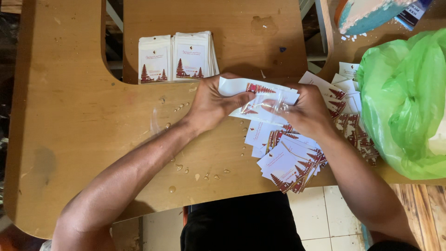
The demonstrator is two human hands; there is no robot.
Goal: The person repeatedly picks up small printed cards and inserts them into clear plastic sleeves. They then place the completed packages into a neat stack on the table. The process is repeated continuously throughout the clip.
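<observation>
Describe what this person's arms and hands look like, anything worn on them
Both arms are bare from the bottom frame edge to the fingertips: no sleeves, gloves or wristwatch show. The left hand and right hand carry no rings or bands that can be made out. Dark clothing covers the lap below the table edge. No markings or bandages are visible on either forearm.

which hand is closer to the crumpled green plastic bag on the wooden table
Right. The right hand sits just left of the crumpled green plastic bag, with loose cards between them. The left hand lies farther left, beyond the right hand.
</observation>
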